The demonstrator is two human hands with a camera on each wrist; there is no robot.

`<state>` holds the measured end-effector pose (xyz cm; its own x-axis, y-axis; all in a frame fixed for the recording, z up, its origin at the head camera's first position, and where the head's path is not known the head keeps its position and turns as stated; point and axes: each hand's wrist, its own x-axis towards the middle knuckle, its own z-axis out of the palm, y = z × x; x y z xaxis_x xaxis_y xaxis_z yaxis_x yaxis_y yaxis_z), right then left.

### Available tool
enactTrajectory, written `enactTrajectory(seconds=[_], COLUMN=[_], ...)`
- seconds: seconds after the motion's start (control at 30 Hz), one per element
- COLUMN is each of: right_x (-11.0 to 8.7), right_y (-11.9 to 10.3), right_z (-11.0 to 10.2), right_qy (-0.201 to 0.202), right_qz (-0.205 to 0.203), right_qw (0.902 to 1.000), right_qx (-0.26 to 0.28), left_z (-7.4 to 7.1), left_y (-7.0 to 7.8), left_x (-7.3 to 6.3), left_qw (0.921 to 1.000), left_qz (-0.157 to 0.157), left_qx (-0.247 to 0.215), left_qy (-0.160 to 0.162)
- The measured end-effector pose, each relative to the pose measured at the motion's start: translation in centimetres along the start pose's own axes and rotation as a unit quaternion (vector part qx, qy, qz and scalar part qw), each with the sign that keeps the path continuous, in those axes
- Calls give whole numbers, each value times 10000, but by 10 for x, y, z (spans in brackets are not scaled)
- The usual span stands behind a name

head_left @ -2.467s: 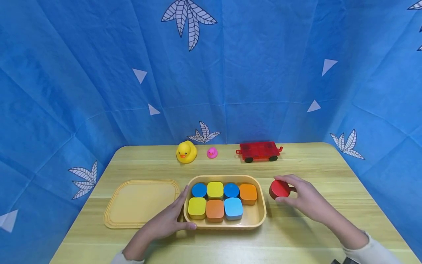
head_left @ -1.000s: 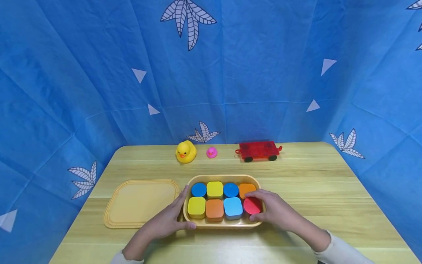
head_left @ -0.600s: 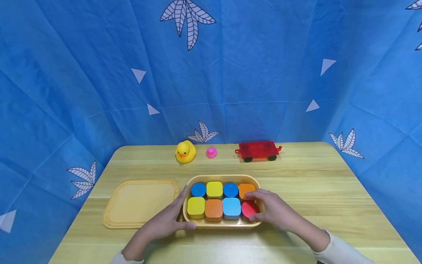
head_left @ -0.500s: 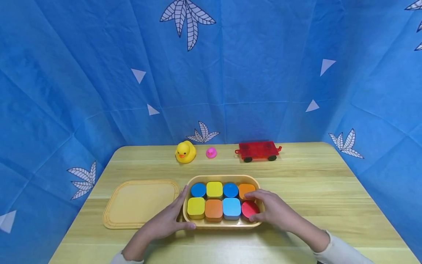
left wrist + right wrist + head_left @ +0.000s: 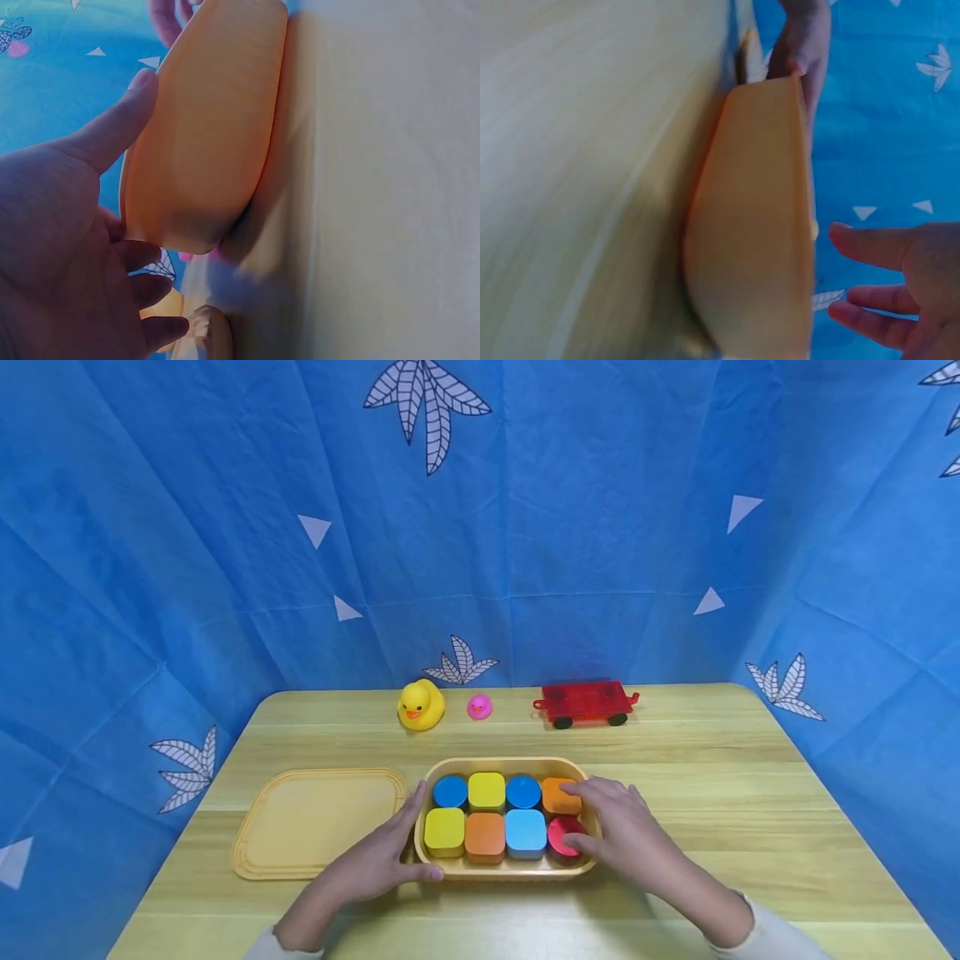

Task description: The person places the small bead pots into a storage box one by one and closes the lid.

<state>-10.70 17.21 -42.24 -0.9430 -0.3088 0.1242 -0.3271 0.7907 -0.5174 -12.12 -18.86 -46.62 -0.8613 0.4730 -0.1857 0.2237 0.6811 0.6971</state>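
Note:
My left hand [image 5: 378,860] holds the left end of an oblong yellow-orange box [image 5: 517,870], thumb at the front corner and fingers along the end wall. In the left wrist view, the thumb touches the rim of the box [image 5: 202,127]. Inside stand two rows of blocks, square and round: yellow [image 5: 445,832], orange [image 5: 485,837], light blue [image 5: 526,833], dark blue [image 5: 451,792] and others. A round red block [image 5: 562,837] fills the front right corner. Above it and the orange block [image 5: 561,796] behind, my right hand [image 5: 626,831] is spread, thumb and fingers apart, gripping nothing.
A flat yellow tray or lid [image 5: 318,822] lies left of the box. Along the table's back edge are a yellow rubber duck [image 5: 422,705], a small pink duck [image 5: 480,707] and a red toy wagon [image 5: 585,702]. Blue patterned cloth [image 5: 600,527] hangs behind.
My right hand brought the red block leftward from the table into the box's front right corner, then let go, its fingers spreading and lifting slightly. My left hand stays at the box's left end.

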Motion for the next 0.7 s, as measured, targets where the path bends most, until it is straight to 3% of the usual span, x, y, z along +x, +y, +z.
enactTrajectory(seconds=[0.27, 0.43, 0.53, 0.7], right_x=[7, 13, 19, 25], right_y=[-36, -65, -83, -111], right_z=[18, 39, 52, 72], right_qy=[-192, -460, -634, -864], right_qz=[-236, -480, -592, -646], right_qw=[9968, 9910, 9855, 9764], right_qx=[743, 1160, 1460, 1874], left_z=[-8, -17, -26, -42], left_y=[8, 10, 4, -18], left_x=[1, -4, -13, -33], left_qw=[9996, 9999, 9996, 9979], left_qz=[31, 17, -123, -406], left_qx=[244, 155, 48, -22], left_qy=[-106, 54, 250, 497])
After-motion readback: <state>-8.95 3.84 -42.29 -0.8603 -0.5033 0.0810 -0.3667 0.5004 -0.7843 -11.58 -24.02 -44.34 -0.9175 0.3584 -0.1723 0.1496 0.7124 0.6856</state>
